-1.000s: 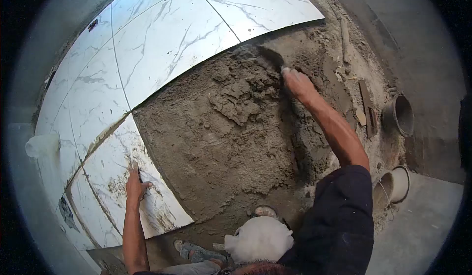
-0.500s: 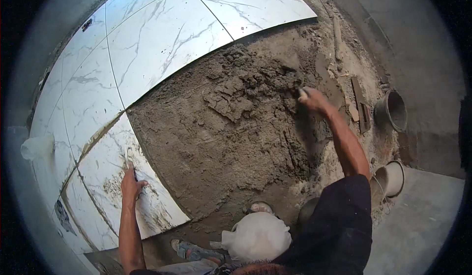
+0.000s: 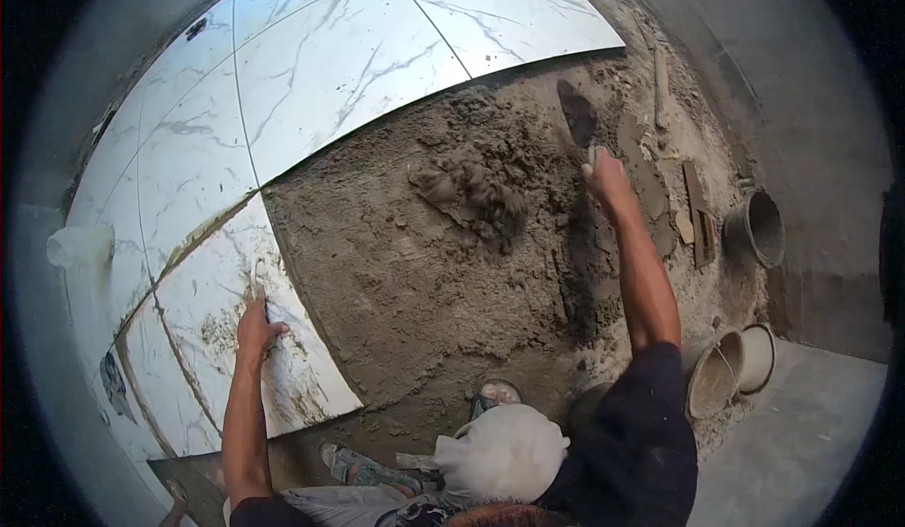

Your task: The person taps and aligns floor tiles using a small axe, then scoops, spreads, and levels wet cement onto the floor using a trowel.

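Our right hand [image 3: 608,183] grips a trowel [image 3: 577,114] at the untiled mortar's [image 3: 405,291] far-right corner; our left hand [image 3: 253,331], grip unclear, touches laid tile [image 3: 203,287].

So the trowel [image 3: 577,114] is dark and caked, blade pointing away, handle in the right hand [image 3: 608,184]. Cement [image 3: 424,291] is rough and lumpy, blurry clump mid-patch. White veined tile [image 3: 309,369] beside it lies muddy under the left hand [image 3: 256,327].

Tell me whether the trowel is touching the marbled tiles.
Apart: the head view shows mortar between the trowel and the nearest marbled tile.
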### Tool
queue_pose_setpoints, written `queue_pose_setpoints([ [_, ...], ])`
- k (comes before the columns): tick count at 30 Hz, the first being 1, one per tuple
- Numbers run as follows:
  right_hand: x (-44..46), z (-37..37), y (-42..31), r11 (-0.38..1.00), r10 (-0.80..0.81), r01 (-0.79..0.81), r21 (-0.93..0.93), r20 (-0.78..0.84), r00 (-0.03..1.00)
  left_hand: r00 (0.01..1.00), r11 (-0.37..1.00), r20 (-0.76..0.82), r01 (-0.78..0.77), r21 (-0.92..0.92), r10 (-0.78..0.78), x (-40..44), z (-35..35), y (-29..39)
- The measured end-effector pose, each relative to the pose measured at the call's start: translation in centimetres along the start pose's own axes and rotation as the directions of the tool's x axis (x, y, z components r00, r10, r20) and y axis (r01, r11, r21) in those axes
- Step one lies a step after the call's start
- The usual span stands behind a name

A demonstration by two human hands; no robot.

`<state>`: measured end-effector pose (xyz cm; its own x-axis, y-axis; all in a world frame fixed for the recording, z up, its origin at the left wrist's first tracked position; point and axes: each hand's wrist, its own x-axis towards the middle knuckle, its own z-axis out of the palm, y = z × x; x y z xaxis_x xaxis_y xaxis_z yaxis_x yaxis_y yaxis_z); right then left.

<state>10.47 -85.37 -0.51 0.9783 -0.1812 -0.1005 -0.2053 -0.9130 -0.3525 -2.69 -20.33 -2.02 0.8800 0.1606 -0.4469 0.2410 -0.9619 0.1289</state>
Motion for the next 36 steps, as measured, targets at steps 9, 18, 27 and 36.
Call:
queue_pose_setpoints([
  [9, -7.2, 0.8, -2.3, 0.955, -0.244, 0.272, -0.118, 0.203, 0.948, 0.999, 0.999, 0.019, -0.028, 0.023, 0.027, 0.2, 0.7, -0.4],
  [18, -13.5, 6.5, -8.2, 0.996, 0.037, -0.035, -0.083, 0.022, 0.999, 0.999, 0.999, -0.003, -0.034, 0.041, 0.034, 0.4, 1.1, -1.1],
  [27, -15.9, 7.0, -10.5, 0.969, -0.223, 0.234, 0.083, -0.120, 0.967, 0.999, 0.997, -0.003, -0.054, 0.056, 0.054, 1.0, 1.3, -1.7],
  [36, -17.7, 12.0, -14.0, 0.990, -0.136, 0.139, 0.021, -0.093, 0.986, 0.982, 0.986, -0.101, -0.152, 0.072, 0.159, 1.0, 1.8, -2.2],
])
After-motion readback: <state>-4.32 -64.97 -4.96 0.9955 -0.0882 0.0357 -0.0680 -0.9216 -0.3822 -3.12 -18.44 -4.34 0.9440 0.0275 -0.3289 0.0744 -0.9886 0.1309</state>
